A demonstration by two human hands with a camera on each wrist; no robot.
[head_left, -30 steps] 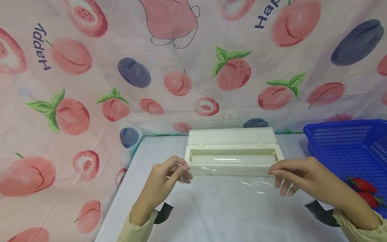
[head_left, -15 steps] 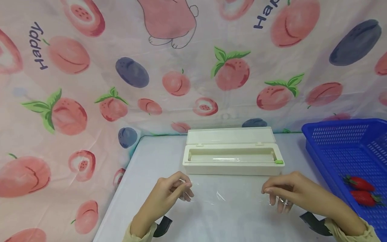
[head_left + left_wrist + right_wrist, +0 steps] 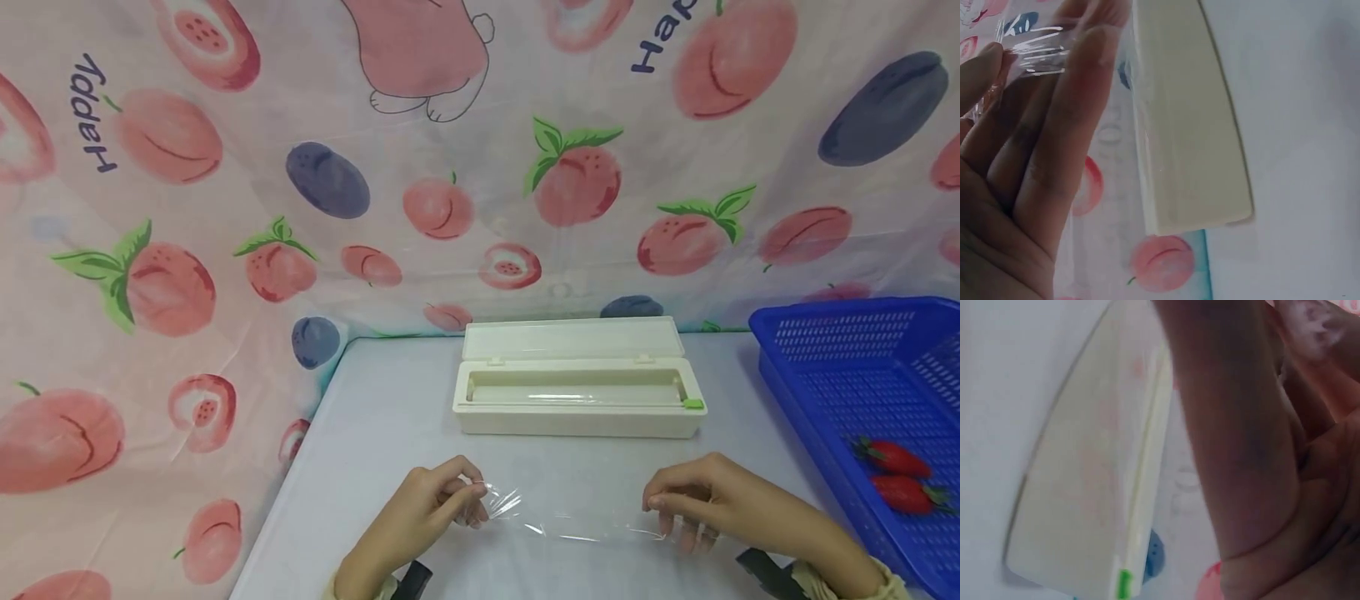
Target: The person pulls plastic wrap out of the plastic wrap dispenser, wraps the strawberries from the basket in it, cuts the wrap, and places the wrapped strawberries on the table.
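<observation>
- Head view: we see the film (image 3: 562,527), clear and thin, spread between the two hands, low over the near side of the table (image 3: 382,400); its glossy near edge shows, but we cannot make out its far edge.
- We find the left hand (image 3: 442,500) at the film's left end, thumb and forefinger closed on it in a pinch, the plastic bunched into bright creases just beside the fingertips.
- We find the right hand (image 3: 697,500) at the other end, thumb and forefinger pinched together on the film, the other fingers bent below.
- Beyond both hands we see the box (image 3: 577,422), touched by neither, its lid (image 3: 573,340) tipped back and a green tab (image 3: 693,404) at the right end of its front edge.
- In the left wrist view we see creased film running between the thumb and the fingers.
- In the right wrist view we cannot see the pinch itself.
- Past the right hand we see the basket (image 3: 780,367) with two strawberries (image 3: 902,494) in it.
</observation>
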